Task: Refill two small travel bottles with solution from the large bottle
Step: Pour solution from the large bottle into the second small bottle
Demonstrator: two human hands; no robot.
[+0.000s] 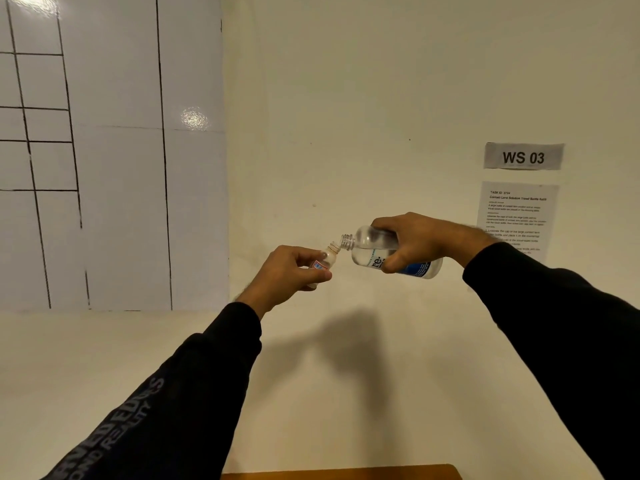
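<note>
Large bottle (381,252) was held up in the air in front of the wall (346,98), tipped nearly onto its side with its open neck pointing left. Right hand (412,242) gripped it from above, fingers and thumb curled round the body, covering part of the blue-and-white label. Clear liquid lay along the lower side of the bottle.

Small travel bottle (327,259) was held just left of it and slightly lower, tilted so that its uncapped mouth faced up and right toward the large bottle's neck. Left hand (289,275) pinched it, thumb and fingers wrapped round the lower half; a red-and-white label showed between the fingers. The two necks were very close, possibly touching; the view was too small to tell, and no stream of liquid could be made out.

Both arms wore black sleeves (194,393), the left with grey lettering. On the wall to the right hung a "WS 03" sign (523,156) above a printed task sheet (517,209). A glossy white board with black grid lines (114,150) stood at left. A brown edge (343,472) showed at the bottom of the view
</note>
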